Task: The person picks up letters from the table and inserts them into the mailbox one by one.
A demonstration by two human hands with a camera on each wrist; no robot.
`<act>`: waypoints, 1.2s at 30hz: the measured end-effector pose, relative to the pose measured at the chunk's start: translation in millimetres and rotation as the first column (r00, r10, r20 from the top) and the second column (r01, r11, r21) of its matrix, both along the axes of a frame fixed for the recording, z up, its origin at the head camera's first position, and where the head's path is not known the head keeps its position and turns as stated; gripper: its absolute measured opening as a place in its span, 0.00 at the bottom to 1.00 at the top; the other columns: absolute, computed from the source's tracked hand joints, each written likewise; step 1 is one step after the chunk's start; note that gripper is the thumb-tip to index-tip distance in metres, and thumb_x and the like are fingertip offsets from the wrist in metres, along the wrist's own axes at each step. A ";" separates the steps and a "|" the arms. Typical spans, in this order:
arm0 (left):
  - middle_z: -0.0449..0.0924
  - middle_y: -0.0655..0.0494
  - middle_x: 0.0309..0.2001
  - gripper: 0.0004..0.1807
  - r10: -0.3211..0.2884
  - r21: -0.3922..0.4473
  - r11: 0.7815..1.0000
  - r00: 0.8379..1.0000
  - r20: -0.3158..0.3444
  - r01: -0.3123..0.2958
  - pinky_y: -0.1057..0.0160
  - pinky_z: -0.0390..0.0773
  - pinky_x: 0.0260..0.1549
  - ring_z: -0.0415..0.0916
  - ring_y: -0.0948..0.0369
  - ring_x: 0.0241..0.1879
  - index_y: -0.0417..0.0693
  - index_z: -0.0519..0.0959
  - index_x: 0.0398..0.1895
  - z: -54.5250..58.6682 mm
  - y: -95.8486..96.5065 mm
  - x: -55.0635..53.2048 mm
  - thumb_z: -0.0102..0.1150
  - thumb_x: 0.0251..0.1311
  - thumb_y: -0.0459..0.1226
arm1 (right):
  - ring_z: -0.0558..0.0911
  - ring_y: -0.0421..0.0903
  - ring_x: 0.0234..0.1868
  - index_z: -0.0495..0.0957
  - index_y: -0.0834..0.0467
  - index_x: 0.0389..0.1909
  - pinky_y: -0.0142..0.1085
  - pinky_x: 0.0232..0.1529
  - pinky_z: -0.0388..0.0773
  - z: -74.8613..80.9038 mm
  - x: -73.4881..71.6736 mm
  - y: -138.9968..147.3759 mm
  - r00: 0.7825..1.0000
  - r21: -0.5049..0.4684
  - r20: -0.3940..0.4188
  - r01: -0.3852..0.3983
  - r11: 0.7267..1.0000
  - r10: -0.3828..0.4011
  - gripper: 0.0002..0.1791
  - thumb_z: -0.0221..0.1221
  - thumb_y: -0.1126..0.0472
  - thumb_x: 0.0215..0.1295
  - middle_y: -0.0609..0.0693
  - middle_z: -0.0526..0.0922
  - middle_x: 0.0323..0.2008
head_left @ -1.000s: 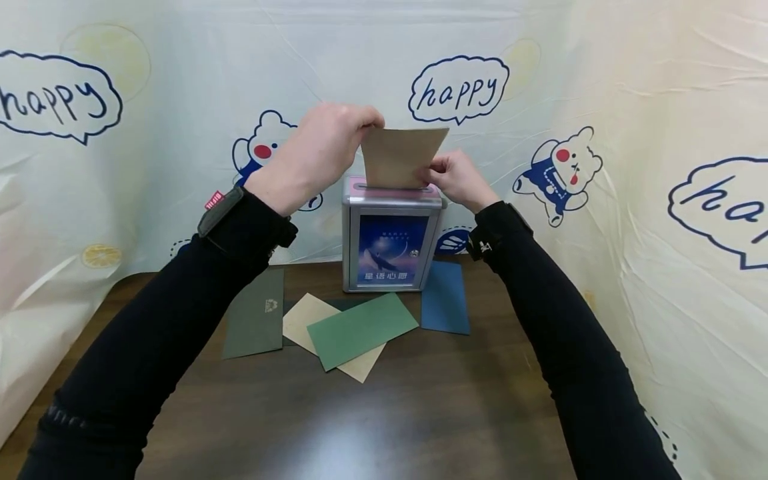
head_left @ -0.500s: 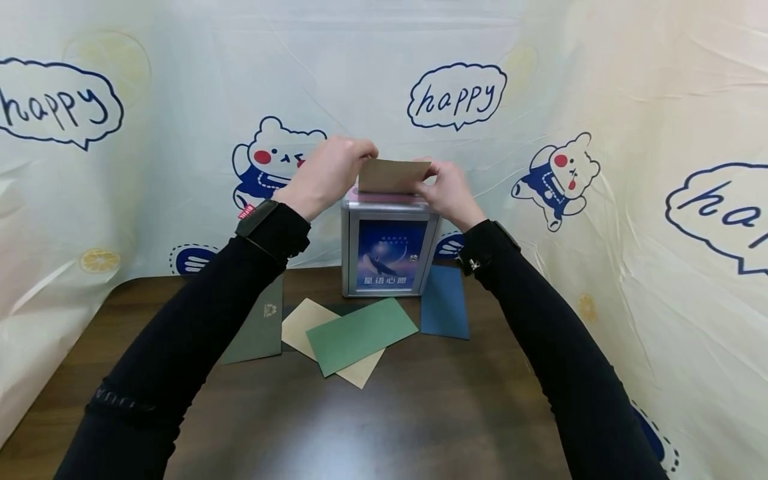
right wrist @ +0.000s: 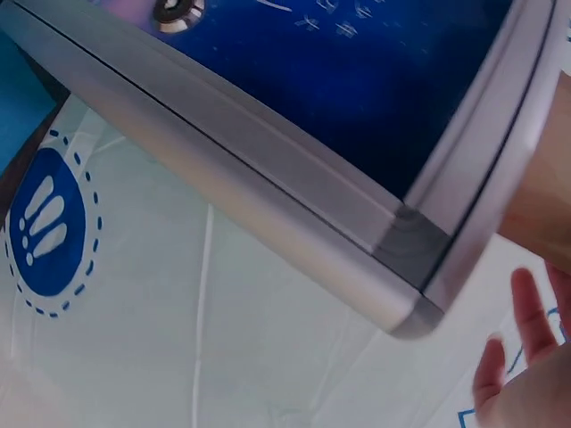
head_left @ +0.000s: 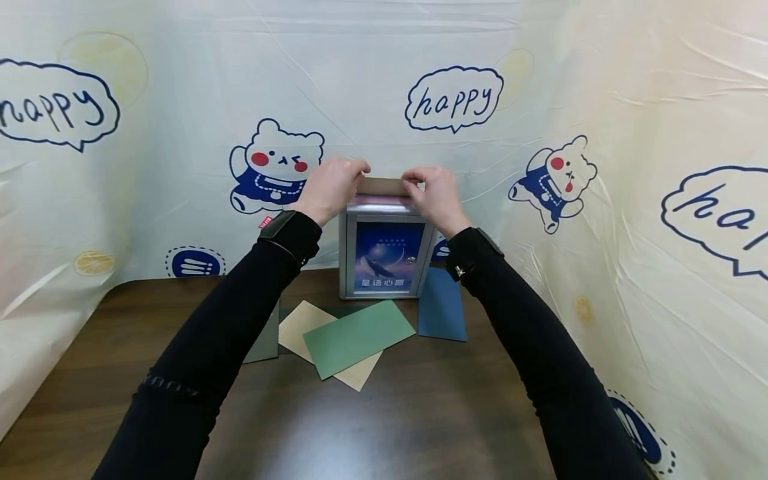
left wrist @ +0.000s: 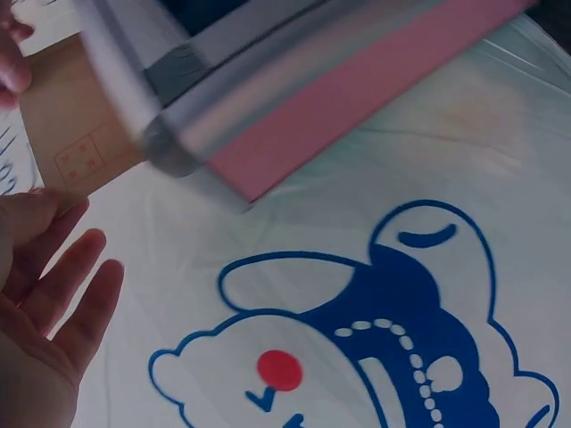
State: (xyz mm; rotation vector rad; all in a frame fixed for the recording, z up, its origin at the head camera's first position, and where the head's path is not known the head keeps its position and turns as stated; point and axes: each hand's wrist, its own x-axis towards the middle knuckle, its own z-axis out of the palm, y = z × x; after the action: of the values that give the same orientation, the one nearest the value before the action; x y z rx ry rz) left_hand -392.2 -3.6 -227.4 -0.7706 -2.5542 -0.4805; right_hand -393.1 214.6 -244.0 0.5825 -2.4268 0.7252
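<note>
A silver-framed suggestion box [head_left: 346, 257] with a blue picture door and pink top stands at the back of the table. Upright at its top slot is a brown envelope [head_left: 383, 186], with only a low strip showing above the box. My left hand [head_left: 332, 188] pinches the envelope's left end between thumb and finger. At the right end, my right hand [head_left: 439, 197] pinches it too. Small printed red squares mark the envelope [left wrist: 76, 116] in the left wrist view, where the other left fingers [left wrist: 76, 294] spread loosely. The envelope's lower part is hidden by the box.
On the wooden table [head_left: 312, 427] before the box lies a green envelope [head_left: 360, 339] across a cream one [head_left: 300, 327]. A blue envelope [head_left: 442, 307] lies to the right, a grey-green one [head_left: 264, 345] partly under the left arm. A printed cloth hangs behind.
The brown envelope has sunk down at the slot, its visible part shrinking from a tall panel to a low strip. Both hands came down with it; the right shifted its grip to the top edge.
</note>
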 end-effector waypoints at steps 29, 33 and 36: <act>0.65 0.46 0.66 0.29 0.028 0.000 1.000 0.999 0.017 -0.028 0.51 0.61 0.63 0.63 0.50 0.64 0.47 0.64 0.69 -48.1 -44.4 -3.8 0.39 0.72 0.53 | 0.58 0.52 0.68 0.82 0.52 0.51 0.55 0.63 0.49 -15.9 24.9 -54.6 0.989 -0.017 0.071 0.135 0.991 -0.133 0.15 0.51 0.57 0.69 0.49 0.75 0.60; 0.62 0.46 0.68 0.30 0.046 0.045 0.998 0.999 0.009 -0.046 0.50 0.59 0.64 0.59 0.50 0.66 0.48 0.63 0.70 -60.3 -58.2 8.4 0.36 0.73 0.54 | 0.59 0.53 0.68 0.82 0.55 0.50 0.57 0.63 0.50 -22.4 50.3 -76.1 1.000 -0.065 0.024 0.017 0.998 -0.015 0.15 0.52 0.58 0.67 0.52 0.75 0.60; 0.62 0.46 0.68 0.30 0.073 0.082 0.994 0.997 0.006 -0.074 0.49 0.58 0.65 0.58 0.50 0.67 0.47 0.65 0.68 -73.5 -69.1 19.4 0.36 0.73 0.54 | 0.60 0.54 0.68 0.82 0.55 0.49 0.59 0.62 0.52 -32.0 67.9 -92.0 0.999 -0.075 0.011 -0.044 0.996 0.045 0.15 0.53 0.58 0.67 0.52 0.75 0.59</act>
State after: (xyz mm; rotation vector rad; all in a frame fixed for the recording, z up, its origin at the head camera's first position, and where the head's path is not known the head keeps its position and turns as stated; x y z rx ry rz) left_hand -372.8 -72.7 -300.9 -0.6448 -2.5383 -0.5592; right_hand -325.2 122.6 -276.0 0.6050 -2.3941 0.8364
